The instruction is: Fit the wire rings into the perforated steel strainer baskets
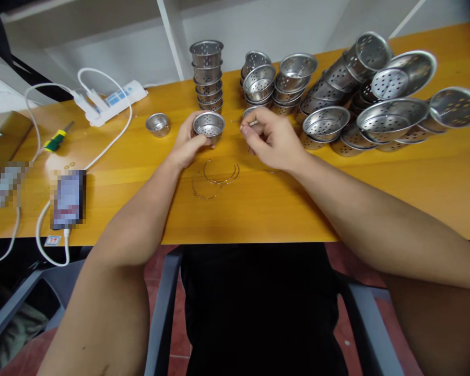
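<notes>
My left hand [191, 138] is wrapped around a small metal cup with holes in it [209, 125], its mouth facing up just above the table. To the right of the cup, my right hand [272, 137] is closed in a pinch. What looks like a thin wire shows at its fingertips, mostly hidden by the fingers. Several bent wire hoops [221, 181] lie on the table between my forearms. A lone small metal cup [157, 125] stands left of my left hand. Behind the held cup rises a stack of perforated cups [207, 73].
More nested perforated cups [297, 70] and leaning stacks [352, 68] crowd the right rear of the yellow table [235, 224]. At left are a white power strip [119, 102] with cables, a green-and-yellow screwdriver [56, 141] and a blurred phone [68, 199] on a cable.
</notes>
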`<control>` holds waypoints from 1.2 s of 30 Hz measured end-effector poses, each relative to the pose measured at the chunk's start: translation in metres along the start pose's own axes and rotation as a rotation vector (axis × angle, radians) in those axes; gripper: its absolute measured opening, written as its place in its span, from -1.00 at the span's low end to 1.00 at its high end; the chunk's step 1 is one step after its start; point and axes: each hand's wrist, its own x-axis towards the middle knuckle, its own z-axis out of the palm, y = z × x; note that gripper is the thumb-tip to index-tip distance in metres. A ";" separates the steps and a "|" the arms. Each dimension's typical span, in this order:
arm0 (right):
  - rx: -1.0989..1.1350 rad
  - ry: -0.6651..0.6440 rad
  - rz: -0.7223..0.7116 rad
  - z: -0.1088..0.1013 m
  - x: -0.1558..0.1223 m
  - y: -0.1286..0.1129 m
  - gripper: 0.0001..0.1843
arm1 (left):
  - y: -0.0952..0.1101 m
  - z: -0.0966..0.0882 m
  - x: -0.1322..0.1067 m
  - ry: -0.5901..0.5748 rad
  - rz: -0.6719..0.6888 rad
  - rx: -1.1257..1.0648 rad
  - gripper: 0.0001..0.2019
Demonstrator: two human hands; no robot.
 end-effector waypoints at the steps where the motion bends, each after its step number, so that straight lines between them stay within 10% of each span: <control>1: -0.014 0.005 -0.004 -0.001 0.000 -0.002 -0.34 | 0.004 0.000 -0.002 -0.006 -0.007 -0.022 -0.29; 7: -0.069 0.141 -0.085 -0.001 0.003 -0.003 -0.40 | -0.007 -0.003 0.001 -0.040 0.058 -0.076 -0.21; 13: 0.383 0.360 -0.236 0.027 0.018 0.031 -0.41 | -0.045 -0.013 0.023 -0.128 0.295 -0.165 0.09; 36: 0.355 0.266 -0.107 0.023 0.019 0.028 -0.85 | -0.015 0.016 -0.005 -0.306 0.346 -0.045 0.04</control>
